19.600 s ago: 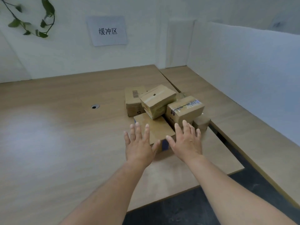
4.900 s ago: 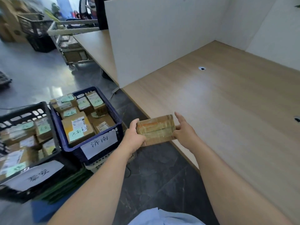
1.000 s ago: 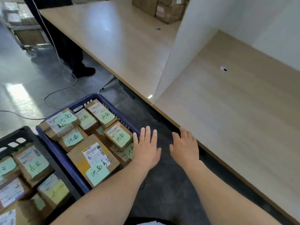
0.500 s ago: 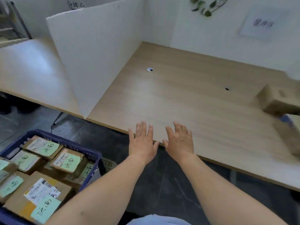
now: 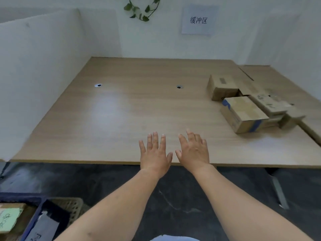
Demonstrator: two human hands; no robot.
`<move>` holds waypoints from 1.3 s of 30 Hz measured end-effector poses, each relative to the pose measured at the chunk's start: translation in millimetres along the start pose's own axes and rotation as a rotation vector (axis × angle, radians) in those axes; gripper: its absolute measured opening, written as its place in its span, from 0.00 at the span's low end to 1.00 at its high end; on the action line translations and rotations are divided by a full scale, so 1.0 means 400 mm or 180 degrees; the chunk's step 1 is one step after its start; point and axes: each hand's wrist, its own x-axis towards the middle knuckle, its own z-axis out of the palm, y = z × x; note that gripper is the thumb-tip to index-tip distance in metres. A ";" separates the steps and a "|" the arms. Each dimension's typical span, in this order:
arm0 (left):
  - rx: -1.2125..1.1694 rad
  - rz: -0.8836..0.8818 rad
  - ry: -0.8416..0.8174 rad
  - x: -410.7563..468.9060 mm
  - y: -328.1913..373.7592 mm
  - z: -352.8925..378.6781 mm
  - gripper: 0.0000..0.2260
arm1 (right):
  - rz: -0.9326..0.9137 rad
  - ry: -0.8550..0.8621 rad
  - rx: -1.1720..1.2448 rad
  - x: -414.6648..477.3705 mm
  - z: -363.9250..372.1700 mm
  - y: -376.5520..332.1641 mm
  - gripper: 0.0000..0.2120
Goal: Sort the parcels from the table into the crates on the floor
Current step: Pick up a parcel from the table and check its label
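Note:
Several brown cardboard parcels lie in a cluster at the right of the wooden table (image 5: pixel 139 110). The nearest parcel (image 5: pixel 243 113) has blue tape on its corners, another parcel (image 5: pixel 222 86) sits behind it, and a taped parcel (image 5: pixel 269 103) lies to its right. My left hand (image 5: pixel 154 153) and my right hand (image 5: pixel 193 150) hover side by side over the table's front edge, palms down, fingers spread, holding nothing. They are well left of the parcels. A corner of the blue crate (image 5: pixel 40 213) with a labelled parcel (image 5: pixel 8 218) shows at the bottom left.
White partition boards (image 5: pixel 34 66) stand along the table's left side and behind the right. A paper sign (image 5: pixel 198 20) and a vine hang on the back wall. Two cable holes (image 5: pixel 178 86) sit in the tabletop. The dark floor (image 5: pixel 173 197) lies below my arms.
The view has swung from the blue crate on the floor to face the table squarely. The parcel cluster has come fully into view at the right. Both hands stay open and empty.

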 end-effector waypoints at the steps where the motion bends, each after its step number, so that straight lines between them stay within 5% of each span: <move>1: -0.0006 0.0075 -0.0012 0.007 0.034 0.001 0.30 | 0.0094 -0.0001 0.0006 -0.006 0.003 0.035 0.29; 24: -0.0379 0.1234 -0.0230 0.544 0.625 0.021 0.31 | 0.1530 -0.0022 -0.0206 0.271 0.021 0.718 0.24; 34: -0.1240 0.0946 -0.0639 0.749 0.738 0.017 0.35 | 0.1908 -0.0426 0.0044 0.454 0.048 0.908 0.25; 39: -0.2320 0.0239 -0.1342 0.778 0.769 0.010 0.33 | 0.2152 -0.0754 0.1009 0.482 0.052 0.942 0.21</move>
